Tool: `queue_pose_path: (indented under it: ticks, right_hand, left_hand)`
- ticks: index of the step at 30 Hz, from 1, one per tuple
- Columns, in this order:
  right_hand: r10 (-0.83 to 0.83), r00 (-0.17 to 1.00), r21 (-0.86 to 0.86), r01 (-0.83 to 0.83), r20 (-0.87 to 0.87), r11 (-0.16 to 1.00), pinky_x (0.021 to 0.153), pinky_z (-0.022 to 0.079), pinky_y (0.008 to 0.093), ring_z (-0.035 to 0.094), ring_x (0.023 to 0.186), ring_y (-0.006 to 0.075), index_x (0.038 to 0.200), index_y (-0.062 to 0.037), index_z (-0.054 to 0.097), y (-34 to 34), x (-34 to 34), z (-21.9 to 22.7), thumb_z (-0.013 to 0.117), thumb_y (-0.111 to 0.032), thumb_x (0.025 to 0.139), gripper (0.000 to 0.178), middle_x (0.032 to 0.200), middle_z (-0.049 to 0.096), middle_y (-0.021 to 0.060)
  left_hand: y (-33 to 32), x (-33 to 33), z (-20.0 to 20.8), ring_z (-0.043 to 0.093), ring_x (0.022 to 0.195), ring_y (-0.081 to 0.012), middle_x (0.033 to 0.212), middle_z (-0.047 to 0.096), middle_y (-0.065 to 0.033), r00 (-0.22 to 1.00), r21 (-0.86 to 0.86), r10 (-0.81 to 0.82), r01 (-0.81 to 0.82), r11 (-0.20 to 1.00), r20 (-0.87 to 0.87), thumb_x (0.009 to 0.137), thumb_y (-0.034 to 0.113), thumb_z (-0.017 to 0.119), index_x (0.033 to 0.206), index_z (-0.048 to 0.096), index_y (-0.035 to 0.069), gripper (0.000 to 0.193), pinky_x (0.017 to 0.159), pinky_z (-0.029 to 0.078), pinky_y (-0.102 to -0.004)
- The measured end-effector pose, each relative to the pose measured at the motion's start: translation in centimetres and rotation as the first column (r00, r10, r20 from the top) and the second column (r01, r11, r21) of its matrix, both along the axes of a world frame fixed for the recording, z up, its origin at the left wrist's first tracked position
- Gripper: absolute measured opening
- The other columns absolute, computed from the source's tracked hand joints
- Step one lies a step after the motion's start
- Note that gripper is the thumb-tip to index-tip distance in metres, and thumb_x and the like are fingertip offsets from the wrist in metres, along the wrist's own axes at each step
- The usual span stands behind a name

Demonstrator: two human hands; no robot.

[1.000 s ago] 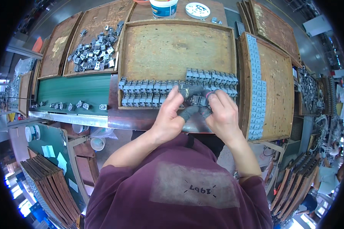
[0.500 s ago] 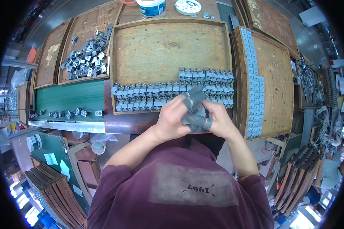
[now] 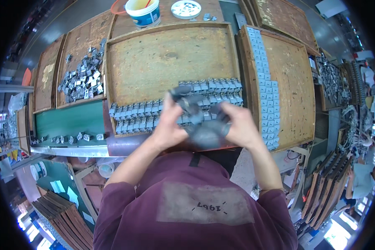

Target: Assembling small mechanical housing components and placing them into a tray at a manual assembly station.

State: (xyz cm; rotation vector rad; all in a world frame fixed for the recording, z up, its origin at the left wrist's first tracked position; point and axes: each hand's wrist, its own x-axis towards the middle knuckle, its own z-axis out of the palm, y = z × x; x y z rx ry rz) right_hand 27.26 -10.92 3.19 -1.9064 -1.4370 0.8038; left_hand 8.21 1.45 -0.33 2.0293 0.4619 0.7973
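My left hand (image 3: 171,125) and my right hand (image 3: 241,127) face each other above the near edge of a wooden tray (image 3: 166,31). Grey coverings wrap the fingers of both, while palms and wrists are bare. Motion smears the fingers, so whether a small part sits between them cannot be made out. Beneath and around the hands stand rows of small grey-blue metal parts (image 3: 141,109) shaped like little boxes. Two long rows run across the tray's near side, and a shorter row (image 3: 212,85) lies behind them at the right.
A heap of loose metal parts (image 3: 83,79) fills a tray at the left. Several more parts lie on a green surface (image 3: 71,118). At the right, another tray (image 3: 296,91) holds flat grey-blue pieces (image 3: 268,104). A bucket (image 3: 143,14) and a round white lid (image 3: 186,9) stand behind.
My hands have drawn apart from their close pose, the left going left and its fingers spreading from the right's. The whole view has shifted, with the trays now farther left.
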Motion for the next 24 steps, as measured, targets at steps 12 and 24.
queue_pose_path:
  ticks: [12, 24]
  right_hand:
    - [-0.738, 0.645, -0.095, 0.736, -0.200, 0.670, 0.072, 0.052, 0.0327, 0.067, 0.082, 0.0190, 0.109, 0.0039, 0.069, -2.2, 19.6, -6.3, 0.067, -0.012, 0.089, 0.026, 0.094, 0.072, 0.0164]
    - [-0.585, 0.522, 0.196, 0.619, 0.622, 0.761, 0.087, 0.047, 0.0416, 0.062, 0.096, 0.0315, 0.098, -0.0069, 0.074, -2.6, 18.0, -3.8, 0.070, -0.032, 0.081, 0.031, 0.096, 0.070, 0.0133]
  left_hand:
    - [12.8, 0.0, -6.0, 0.057, 0.081, -0.0165, 0.091, 0.064, -0.0052, 0.748, -0.425, -0.203, -0.116, 0.898, -0.632, 0.071, -0.001, 0.055, 0.119, 0.063, 0.000, 0.049, 0.071, 0.046, -0.0296]
    - [8.4, -1.0, -4.6, 0.060, 0.094, -0.0279, 0.099, 0.061, -0.0172, 0.892, 0.158, 0.111, -0.046, 0.986, -0.439, 0.073, 0.003, 0.064, 0.129, 0.059, 0.007, 0.056, 0.083, 0.050, -0.0390]
